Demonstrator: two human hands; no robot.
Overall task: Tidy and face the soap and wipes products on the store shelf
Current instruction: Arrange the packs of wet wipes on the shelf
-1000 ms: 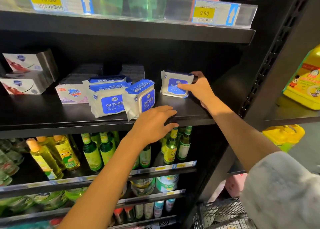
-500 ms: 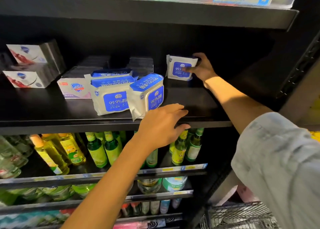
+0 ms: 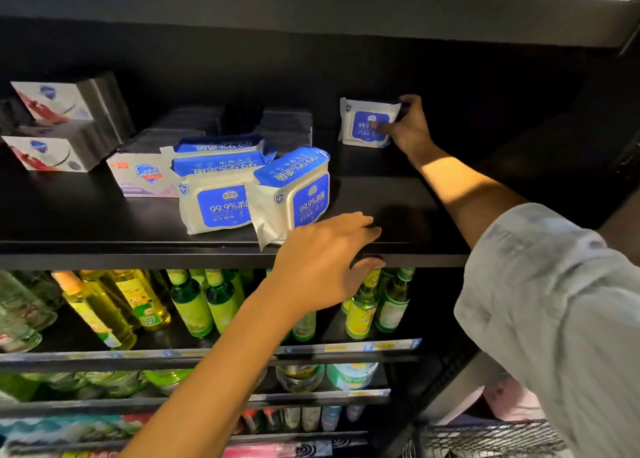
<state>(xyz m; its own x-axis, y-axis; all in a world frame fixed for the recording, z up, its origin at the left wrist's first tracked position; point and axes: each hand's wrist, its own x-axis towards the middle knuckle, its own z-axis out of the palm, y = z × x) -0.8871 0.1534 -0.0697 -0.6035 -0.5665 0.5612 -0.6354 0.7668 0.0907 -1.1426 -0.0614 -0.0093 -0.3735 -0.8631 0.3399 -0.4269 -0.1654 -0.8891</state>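
A small white-and-blue wipes pack [image 3: 363, 122] stands upright deep on the black shelf [image 3: 398, 208]. My right hand [image 3: 408, 125] grips it at its right edge, thumb across its front. Two larger wipes packs [image 3: 216, 201] [image 3: 294, 198] stand near the shelf's front, the right one angled, with a third pack [image 3: 221, 144] behind them. My left hand [image 3: 325, 260] rests on the shelf's front edge just right of the angled pack, fingers relaxed and holding nothing. A pink-and-white soap box [image 3: 142, 177] lies left of the packs. Two white soap boxes [image 3: 48, 125] are stacked at the far left.
Dark boxes [image 3: 284, 125] sit at the back of the shelf. Green and yellow bottles [image 3: 194, 305] fill the shelf below. A wire basket [image 3: 485, 440] shows at the bottom right. Another shelf [image 3: 311, 11] hangs close above. My right sleeve [image 3: 554, 319] fills the lower right.
My right hand has carried the small wipes pack farther back on the shelf and stood it upright. My left hand has stayed on the shelf edge. The view has dropped and moved closer.
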